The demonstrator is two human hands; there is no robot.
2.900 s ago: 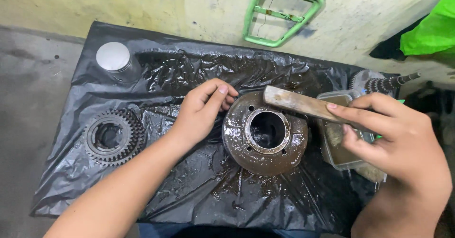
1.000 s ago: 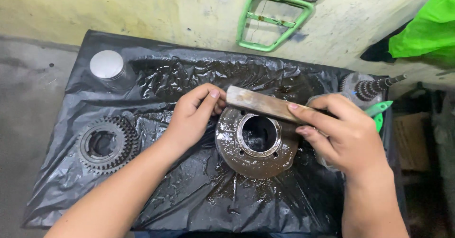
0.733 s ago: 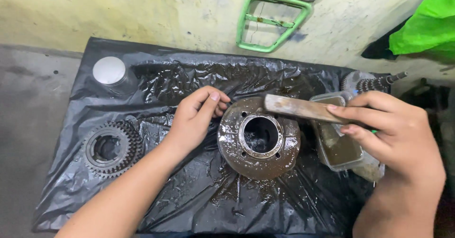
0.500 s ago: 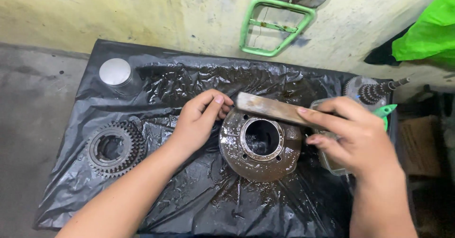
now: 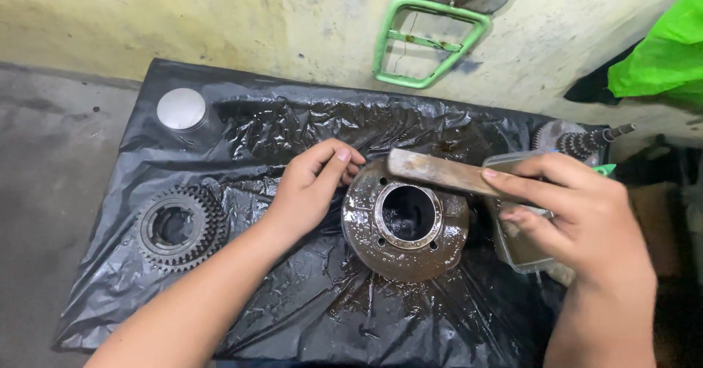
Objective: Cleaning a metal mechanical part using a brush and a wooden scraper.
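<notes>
A round, oily metal hub (image 5: 405, 221) with a large centre hole lies on a black plastic sheet (image 5: 293, 295). My left hand (image 5: 311, 185) rests on the hub's left rim, fingers curled against its edge. My right hand (image 5: 578, 214) grips a flat, worn wooden-looking bar (image 5: 436, 172), whose free end hangs over the hub's upper rim. Part of the bar is hidden in my fist.
A toothed gear ring (image 5: 179, 227) lies at the sheet's left. A round silver-topped can (image 5: 183, 112) stands at the back left. A clear tub of dirty liquid (image 5: 523, 247) sits under my right hand, a geared shaft (image 5: 582, 141) behind it. A green wire frame (image 5: 428, 46) leans on the wall.
The bar has been swinging left and right across the hub's top; since half a second ago it has shifted slightly right. My left hand stays on the rim.
</notes>
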